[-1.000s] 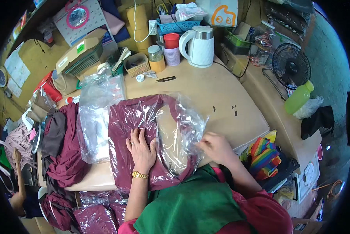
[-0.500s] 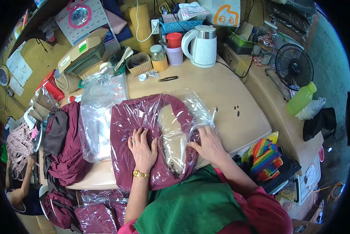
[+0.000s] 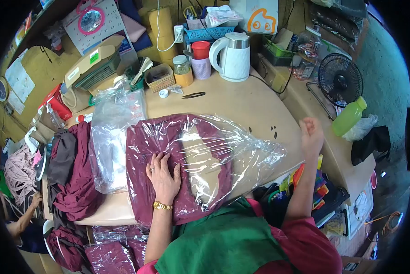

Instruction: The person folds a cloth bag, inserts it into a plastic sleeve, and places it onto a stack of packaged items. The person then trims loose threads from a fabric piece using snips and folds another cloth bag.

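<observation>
A folded maroon garment [image 3: 143, 192] lies inside a clear plastic bag [image 3: 255, 153] on the tan table. The bag's empty end spreads out to the right, crinkled and narrowing. My left hand [image 3: 164, 179] rests flat on the bagged garment with its fingers apart. Raised beyond the bag's right end, my right hand [image 3: 311, 134] has its fingers curled together, and what they hold, if anything, cannot be made out. Left of the garment lies a stack of clear bags [image 3: 111, 146].
Loose maroon cloth [image 3: 81, 182] hangs at the table's left edge. Small snips [image 3: 193, 95] and a white kettle [image 3: 235, 59] stand behind the garment. A fan [image 3: 340, 78] and green bottle [image 3: 349, 116] are at right. Another person's arm [image 3: 29, 214] shows far left.
My right hand has let go of the bag's side and moved right and up, away from it. The bag's loose end now stretches further right. My left hand stays on the garment.
</observation>
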The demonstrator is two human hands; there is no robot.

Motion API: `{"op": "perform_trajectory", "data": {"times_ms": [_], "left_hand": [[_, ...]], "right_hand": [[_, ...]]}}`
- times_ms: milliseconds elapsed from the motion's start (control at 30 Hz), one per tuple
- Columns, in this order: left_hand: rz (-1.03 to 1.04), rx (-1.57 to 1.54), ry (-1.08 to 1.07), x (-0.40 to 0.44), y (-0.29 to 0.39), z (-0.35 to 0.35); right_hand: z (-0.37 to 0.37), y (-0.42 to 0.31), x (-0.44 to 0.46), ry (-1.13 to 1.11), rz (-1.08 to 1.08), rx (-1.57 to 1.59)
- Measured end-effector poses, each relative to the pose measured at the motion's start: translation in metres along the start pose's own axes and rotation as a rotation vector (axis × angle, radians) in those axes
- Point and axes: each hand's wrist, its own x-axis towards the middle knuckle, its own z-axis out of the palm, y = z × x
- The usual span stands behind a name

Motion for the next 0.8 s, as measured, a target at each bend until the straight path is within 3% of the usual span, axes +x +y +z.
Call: {"op": "perform_trajectory", "data": {"times_ms": [67,133,200,233,300,333,400,433,500,533,600,633,700,800], "left_hand": [[0.003,0.004,0.001,-0.001,0.0,0.002],[0.002,0.002,-0.001,0.0,-0.001,0.001],[-0.001,-0.003,-0.002,-0.001,-0.001,0.001],[-0.004,-0.011,-0.003,-0.001,-0.001,0.001],[-0.006,-0.017,0.0,0.0,-0.002,0.0],[-0.008,-0.03,-0.004,-0.001,-0.003,0.0],[-0.015,-0.021,-0.008,0.0,-0.002,-0.002],[-0.015,-0.03,-0.006,0.001,-0.001,-0.002],[-0.015,-0.042,-0.012,0.001,0.0,-0.003],[-0.016,-0.033,-0.009,0.001,0.0,-0.002],[-0.021,-0.028,-0.006,0.001,0.0,-0.002],[-0.024,-0.027,-0.007,0.001,0.0,-0.002],[-0.028,-0.025,0.0,0.001,0.0,-0.002],[-0.018,-0.03,0.012,0.002,-0.001,-0.001]], "right_hand": [[0.01,-0.034,-0.01,-0.026,-0.274,0.463],[0.018,-0.087,-0.033,-0.242,-0.503,0.244],[0.036,-0.117,-0.047,-0.584,-0.644,-0.224],[0.047,-0.119,-0.049,-0.584,-0.646,-0.218],[0.077,-0.118,-0.051,-1.012,-0.612,-0.262],[0.084,-0.115,-0.052,-1.016,-0.62,-0.261],[0.094,-0.104,-0.051,-1.062,-0.311,0.056],[0.102,-0.097,-0.05,-1.064,-0.314,0.053],[0.113,-0.083,-0.054,-1.206,0.082,0.492],[0.115,-0.08,-0.058,-1.206,0.084,0.488],[0.117,-0.079,-0.066,-1.195,0.422,1.243],[0.119,-0.079,-0.067,-1.196,0.423,1.24],[0.128,-0.082,-0.061,-1.113,0.553,1.531],[0.143,-0.054,-0.01,-0.689,0.545,1.811]]}}
